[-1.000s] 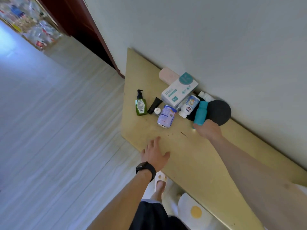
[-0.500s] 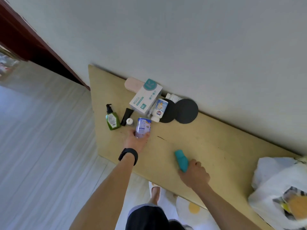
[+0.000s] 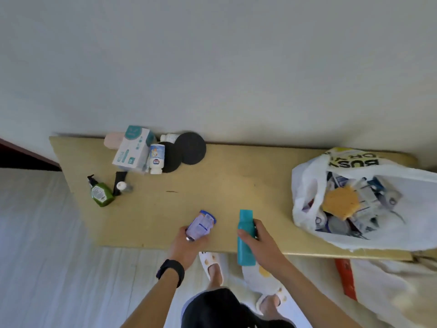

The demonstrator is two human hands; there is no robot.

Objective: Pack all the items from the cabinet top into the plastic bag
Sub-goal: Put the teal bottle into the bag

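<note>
My left hand (image 3: 189,245) grips a purple-and-white can (image 3: 201,224) over the front edge of the wooden cabinet top (image 3: 236,185). My right hand (image 3: 262,242) grips a teal bottle (image 3: 246,237) just to the right of it. A white plastic bag (image 3: 307,185) lies open at the right end, holding packets and an orange sponge (image 3: 340,202). At the back left stand a white-and-teal box (image 3: 132,150), a pink item (image 3: 113,139), a white bottle (image 3: 156,158) and two black discs (image 3: 189,147). Nearer the left edge stand a green pump bottle (image 3: 100,192), a black tube (image 3: 119,179) and a small white-capped vial (image 3: 123,186).
A pale wall (image 3: 212,67) runs behind the cabinet. Pale floor boards (image 3: 35,233) lie to the left. My feet in white slippers (image 3: 212,263) stand below the front edge. A white-and-red bag (image 3: 378,280) sits on the floor at the right.
My left hand took the purple can from the cluster and brought it to the front edge. My right hand carried the teal bottle rightward, nearer the bag. The view swung right.
</note>
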